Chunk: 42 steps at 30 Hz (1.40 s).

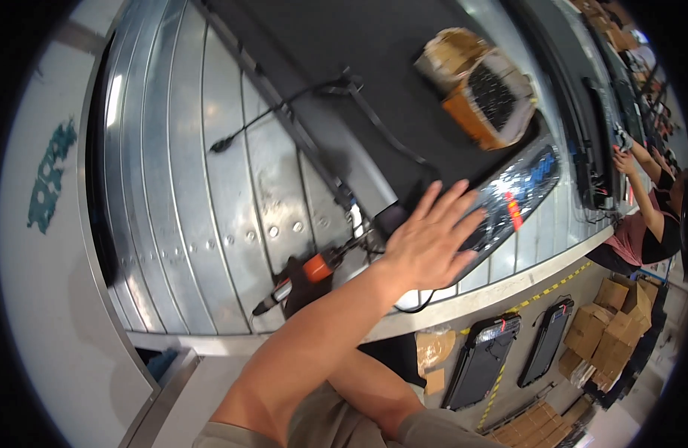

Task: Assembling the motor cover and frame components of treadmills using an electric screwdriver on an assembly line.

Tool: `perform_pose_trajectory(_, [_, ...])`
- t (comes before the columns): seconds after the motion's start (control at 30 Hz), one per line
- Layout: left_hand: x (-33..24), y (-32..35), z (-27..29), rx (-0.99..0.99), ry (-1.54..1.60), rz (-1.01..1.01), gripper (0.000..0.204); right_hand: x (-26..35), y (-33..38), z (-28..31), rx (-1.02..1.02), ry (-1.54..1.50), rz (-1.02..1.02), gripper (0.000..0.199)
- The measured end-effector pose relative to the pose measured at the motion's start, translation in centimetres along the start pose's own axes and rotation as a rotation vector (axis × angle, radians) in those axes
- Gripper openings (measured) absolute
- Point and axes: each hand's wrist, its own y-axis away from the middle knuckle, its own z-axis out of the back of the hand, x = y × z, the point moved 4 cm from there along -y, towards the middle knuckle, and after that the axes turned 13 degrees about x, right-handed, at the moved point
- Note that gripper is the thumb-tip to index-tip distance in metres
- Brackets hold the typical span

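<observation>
My bare left hand (428,243) lies palm down with fingers spread, resting on the end of a black flat treadmill (314,45), beside its glossy film-covered end cover (527,183). My left forearm crosses over my right one. Beyond it my right hand (305,287), apparently in a dark glove and mostly hidden, grips an orange and black electric screwdriver (318,267). The tool's front end points at the corner of the treadmill's side rail (292,123), near some wires. A black cable (265,112) with a plug trails from the treadmill onto the metal rollers (217,194).
An open torn cardboard box (482,123) of small dark parts sits on the treadmill. A pale bench edge (501,287) runs along my side. On the floor stand black treadmills (482,362) and cardboard boxes (609,328). Another person (650,216) works at the far right.
</observation>
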Motion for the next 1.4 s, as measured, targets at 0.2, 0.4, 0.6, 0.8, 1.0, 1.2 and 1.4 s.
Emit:
perform_pose_trajectory(0.2, [9.1, 0.7, 5.3, -0.315, 0.015, 0.108, 0.011, -2.6, -2.9, 0.5, -0.022, 0.148, 0.156, 0.039])
perform_pose_trajectory(0.4, [16.8, -0.4, 5.1, -0.173, -0.025, 0.538, 0.019, -1.1, 1.5, 11.6, 0.083, 0.15, -0.14, 0.027])
perform_pose_trajectory(0.6, [20.7, 4.3, 6.5, -0.302, -0.178, 0.612, 0.017, 0.3, -0.4, 23.6, -0.242, 0.186, -0.215, 0.03])
perform_pose_trajectory(0.8, [17.5, 12.9, 8.6, -0.498, 0.531, 0.56, 0.008, 4.8, -3.8, 26.0, 0.028, 0.71, -0.154, 0.057])
perform_pose_trajectory(1.0, [13.2, 20.4, 5.1, -0.358, 0.862, 0.821, 0.019, 3.2, -6.1, 20.1, 0.404, 0.655, -0.32, 0.054])
perform_pose_trajectory(1.2, [12.9, 22.9, 4.2, -0.416, 1.436, 0.838, 0.017, 2.7, -5.3, 17.5, 0.373, 0.634, -0.273, 0.051])
perform_pose_trajectory(1.4, [13.7, 23.4, 4.1, -0.396, 1.555, 0.89, 0.015, 2.3, -5.2, 16.3, 0.34, 0.625, -0.252, 0.051])
